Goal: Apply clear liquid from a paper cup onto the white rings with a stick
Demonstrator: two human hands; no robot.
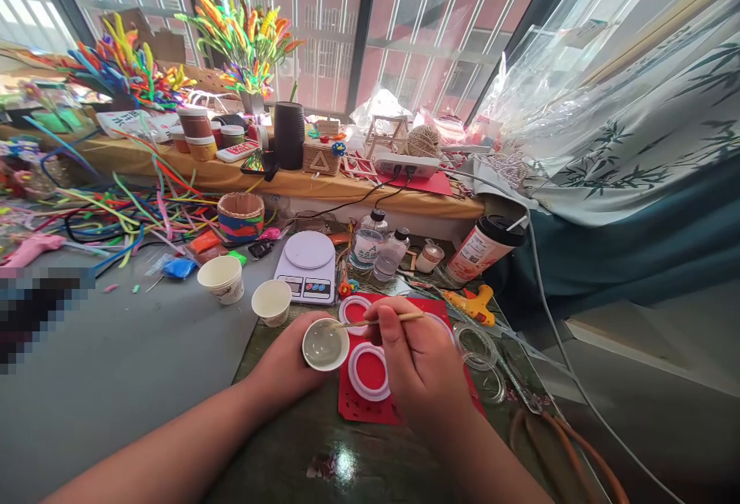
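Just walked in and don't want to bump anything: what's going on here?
A person's left hand holds a paper cup of cloudy-looking liquid; the right hand holds a thin stick, its tip at the cup's mouth. Pale rings lie on a red sheet nearby. A scale stands beyond the cup.

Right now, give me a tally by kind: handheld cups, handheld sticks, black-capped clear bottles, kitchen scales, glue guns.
Handheld cup: 1
Handheld stick: 1
Black-capped clear bottles: 2
Kitchen scale: 1
Glue gun: 1
Total: 6
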